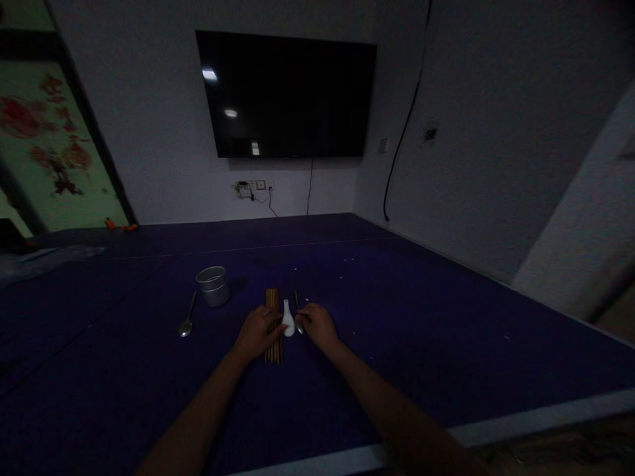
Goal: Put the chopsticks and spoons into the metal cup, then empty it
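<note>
I take the white spoon (288,322) as my landmark: it lies between my hands on the blue-purple surface (317,390), with its bowl toward me and its handle pointing away. Just left of it is a bundle of wooden sticks (274,354), laid side by side and pointing the same way. My left hand (258,330) rests across those sticks, partly open, with its thumb stretched apart from the fingers and reaching to the white spoon's bowl; I cannot tell whether the thumb presses on it. My right hand (318,325) is on the other side of the white spoon, its fingers bent at the right metal spoon (299,326), which lies just beside the white one with its handle away from me. I cannot tell whether my fingers pinch that metal spoon or only touch it, nor exactly how far open they are. Farther left of the white spoon, and a little beyond it, the metal cup (213,294) stands upright, and the left metal spoon (185,328) lies near the cup, bowl toward me. Small white bits (306,299) are scattered beyond and to the right of the white spoon. Well beyond it, a dark television (292,99) hangs on the wall (173,178).
</note>
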`<state>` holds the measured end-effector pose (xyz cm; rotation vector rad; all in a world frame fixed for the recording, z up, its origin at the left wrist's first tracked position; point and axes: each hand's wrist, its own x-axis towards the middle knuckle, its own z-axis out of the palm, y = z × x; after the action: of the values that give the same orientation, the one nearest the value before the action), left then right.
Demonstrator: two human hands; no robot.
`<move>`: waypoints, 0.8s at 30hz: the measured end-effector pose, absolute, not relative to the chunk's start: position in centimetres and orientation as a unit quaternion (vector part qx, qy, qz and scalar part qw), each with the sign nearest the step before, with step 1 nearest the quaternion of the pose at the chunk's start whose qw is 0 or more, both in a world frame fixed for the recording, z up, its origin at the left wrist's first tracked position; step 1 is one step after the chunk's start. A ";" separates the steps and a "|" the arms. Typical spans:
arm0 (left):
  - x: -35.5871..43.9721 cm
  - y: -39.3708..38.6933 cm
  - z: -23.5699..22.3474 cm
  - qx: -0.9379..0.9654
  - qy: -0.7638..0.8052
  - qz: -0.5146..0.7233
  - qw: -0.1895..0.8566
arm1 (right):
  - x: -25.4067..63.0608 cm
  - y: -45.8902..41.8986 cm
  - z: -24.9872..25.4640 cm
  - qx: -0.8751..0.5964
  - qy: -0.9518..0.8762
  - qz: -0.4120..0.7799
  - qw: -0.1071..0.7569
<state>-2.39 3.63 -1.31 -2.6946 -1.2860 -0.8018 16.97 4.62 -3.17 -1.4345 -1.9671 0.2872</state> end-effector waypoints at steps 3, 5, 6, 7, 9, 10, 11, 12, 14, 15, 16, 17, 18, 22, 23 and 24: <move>-2.4 3.6 -1.3 -0.872 -0.417 -0.256 0.025 | 17.0 4.8 -3.2 -0.553 -0.754 0.110 0.335; -2.4 3.6 -1.3 -0.872 -0.417 -0.256 0.025 | 17.0 4.8 -3.2 -0.556 -0.754 0.108 0.333; -2.4 3.6 -1.3 -0.872 -0.418 -0.255 0.025 | 17.0 4.8 -3.2 -0.557 -0.754 0.107 0.331; -2.4 3.5 -1.3 -0.871 -0.418 -0.255 0.025 | 17.0 4.7 -3.2 -0.557 -0.755 0.105 0.330; -2.4 3.5 -1.2 -0.871 -0.419 -0.256 0.024 | 17.0 4.6 -3.1 -0.558 -0.756 0.101 0.326; -2.4 3.5 -1.3 -0.871 -0.418 -0.256 0.023 | 16.9 4.5 -3.0 -0.558 -0.758 0.099 0.324; -2.4 3.5 -1.3 -0.871 -0.418 -0.255 0.023 | 16.9 4.4 -2.9 -0.557 -0.759 0.096 0.322; -2.4 3.5 -1.3 -0.871 -0.418 -0.255 0.024 | 16.9 4.3 -2.8 -0.557 -0.760 0.094 0.321; -2.3 3.5 -1.3 -0.872 -0.417 -0.255 0.028 | 16.8 4.2 -2.7 -0.558 -0.761 0.088 0.318; -2.2 3.5 -1.3 -0.873 -0.414 -0.257 0.032 | 16.8 4.1 -2.7 -0.559 -0.762 0.085 0.316; -2.2 3.4 -1.2 -0.874 -0.409 -0.261 0.038 | 16.8 4.1 -2.7 -0.560 -0.762 0.083 0.315; -2.1 3.4 -1.2 -0.874 -0.402 -0.267 0.046 | 16.8 4.1 -2.7 -0.562 -0.762 0.081 0.313; -2.1 3.3 -1.1 -0.873 -0.397 -0.279 0.058 | 16.8 4.1 -2.7 -0.563 -0.762 0.079 0.311; -3.0 3.0 -0.5 -0.794 -0.440 -0.384 0.171 | 16.8 4.2 -2.8 -0.569 -0.759 0.075 0.307; -3.5 3.0 -0.3 -0.756 -0.468 -0.408 0.208 | 16.8 4.2 -2.8 -0.570 -0.758 0.075 0.307; -4.1 2.9 0.0 -0.715 -0.501 -0.425 0.240 | 16.8 4.2 -2.9 -0.570 -0.758 0.074 0.308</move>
<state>-4.06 2.94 0.04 -1.9556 -1.3707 -1.1644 16.81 4.19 -2.87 -1.5084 -2.0044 0.1968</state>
